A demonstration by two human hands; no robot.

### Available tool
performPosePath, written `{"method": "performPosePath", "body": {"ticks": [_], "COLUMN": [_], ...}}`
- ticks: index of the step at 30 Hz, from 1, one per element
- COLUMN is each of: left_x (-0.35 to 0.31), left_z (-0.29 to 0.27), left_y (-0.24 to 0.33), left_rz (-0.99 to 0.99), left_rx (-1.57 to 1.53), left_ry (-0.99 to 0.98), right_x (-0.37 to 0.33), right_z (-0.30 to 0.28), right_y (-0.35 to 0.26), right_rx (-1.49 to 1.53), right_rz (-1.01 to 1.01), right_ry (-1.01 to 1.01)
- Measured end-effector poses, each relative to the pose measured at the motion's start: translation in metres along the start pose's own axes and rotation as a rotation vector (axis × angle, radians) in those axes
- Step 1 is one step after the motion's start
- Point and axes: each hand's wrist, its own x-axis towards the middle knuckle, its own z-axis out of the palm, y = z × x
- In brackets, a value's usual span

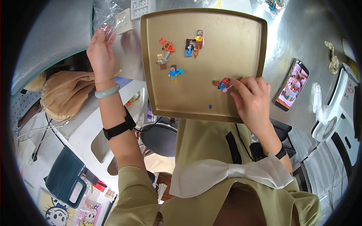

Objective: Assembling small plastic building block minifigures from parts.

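Observation:
A gold square tray (181, 113) lies before me with several small toy figures in it. My right hand (252, 96) is at its right side, thumb and forefinger pinched at a small pink accessory (226, 89). It lies against a red and blue toy figure (223, 84), with a brown piece (215, 82) beside it. Beyond the tray's left edge my left hand (101, 52) is raised, its fingertips closed on a clear plastic bag (107, 15). Farther left in the tray are a blue figure (174, 73), a dark-jacketed figure (189, 48) and a red figure (166, 44).
A phone (292, 84) showing a decorated cake lies right of the tray. White molds (141, 8) stand at the back left. A tiny blue piece (210, 107) rests near the tray's front rim. A white scale-like device (332, 116) sits at the far right.

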Motion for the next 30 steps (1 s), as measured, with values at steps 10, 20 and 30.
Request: {"method": "performPosePath", "body": {"ticks": [10, 20, 30], "left_x": [-0.118, -0.223, -0.253], "left_z": [0.045, 0.072, 0.068], "left_y": [0.018, -0.036, -0.043], "left_rz": [0.651, 0.246, -0.413], "left_rx": [0.651, 0.821, 0.298], "left_ry": [-0.165, -0.674, -0.505], "right_x": [0.003, 0.006, -0.029], "right_z": [0.014, 0.024, 0.010], "right_y": [0.011, 0.008, -0.023], "right_rx": [0.002, 0.063, 0.426], "right_rz": [-0.116, -0.110, 0.079], "right_ry": [-0.007, 0.011, 0.015]}}
